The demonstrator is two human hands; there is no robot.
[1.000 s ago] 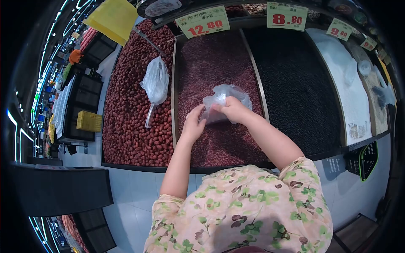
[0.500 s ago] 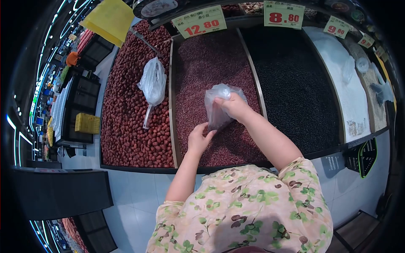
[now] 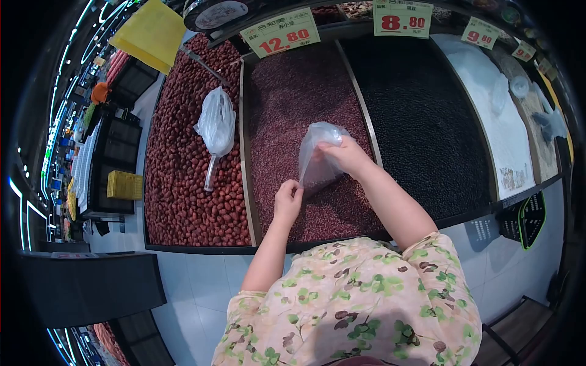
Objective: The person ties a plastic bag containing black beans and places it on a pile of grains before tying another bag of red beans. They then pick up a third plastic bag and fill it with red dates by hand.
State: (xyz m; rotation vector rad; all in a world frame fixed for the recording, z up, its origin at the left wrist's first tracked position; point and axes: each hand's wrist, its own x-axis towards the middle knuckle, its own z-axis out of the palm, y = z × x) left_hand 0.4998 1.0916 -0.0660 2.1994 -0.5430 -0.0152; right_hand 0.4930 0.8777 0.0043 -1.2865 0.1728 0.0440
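A thin clear plastic bag (image 3: 318,168) hangs over the bin of small red beans (image 3: 293,85), with beans showing through its film. My right hand (image 3: 347,155) grips the upper right of the bag, its fingertips partly behind or inside the film. At the lower left edge of the bag, my left hand (image 3: 289,198) pinches the plastic between thumb and fingers. Both forearms reach in over the front edge of the bin.
Left of the red beans is a bin of red dates (image 3: 177,152), where a bag-wrapped scoop (image 3: 216,125) lies. Black beans (image 3: 415,134) fill the bin on the right, beside a white granular heap (image 3: 488,122). Wooden dividers (image 3: 245,146) separate bins. Price signs (image 3: 280,33) stand along the back.
The bag is spread wider and flatter between my hands. My left thumb and fingers have closed together on its edge, and my right hand has shifted slightly right. The view has moved slightly.
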